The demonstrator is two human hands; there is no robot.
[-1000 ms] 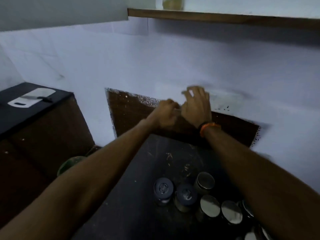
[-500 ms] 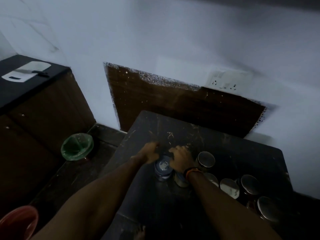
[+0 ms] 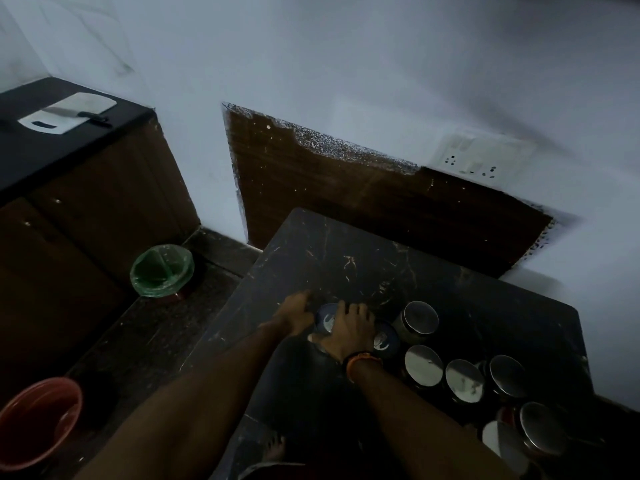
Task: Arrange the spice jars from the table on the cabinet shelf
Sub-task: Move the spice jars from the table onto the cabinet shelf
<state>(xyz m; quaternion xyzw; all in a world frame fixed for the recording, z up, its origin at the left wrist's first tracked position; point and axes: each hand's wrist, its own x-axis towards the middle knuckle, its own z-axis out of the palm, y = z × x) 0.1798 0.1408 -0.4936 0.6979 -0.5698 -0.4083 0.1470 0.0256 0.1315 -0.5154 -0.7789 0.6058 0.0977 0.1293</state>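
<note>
Two blue-lidded spice jars stand on the dark table (image 3: 346,244). My left hand (image 3: 297,313) curls against the left side of the nearer-left blue-lidded jar (image 3: 325,320). My right hand (image 3: 349,330), with an orange wristband, lies over the same jar, fingers on its lid and thumb at its near side. The second blue-lidded jar (image 3: 385,340) shows just right of that hand. Several silver-lidded jars (image 3: 424,365) cluster to the right, one (image 3: 420,318) being farthest back. The cabinet shelf is out of view.
A green-lined bin (image 3: 161,270) stands on the floor left of the table, and a red bucket (image 3: 38,420) at lower left. A dark counter (image 3: 52,150) with a cutting board and knife (image 3: 65,112) is at the left. A wall socket (image 3: 478,157) sits above the table.
A second ago both hands were raised toward the wall under the shelf. They came down to the table, and the right hand has slid left onto the first blue-lidded jar.
</note>
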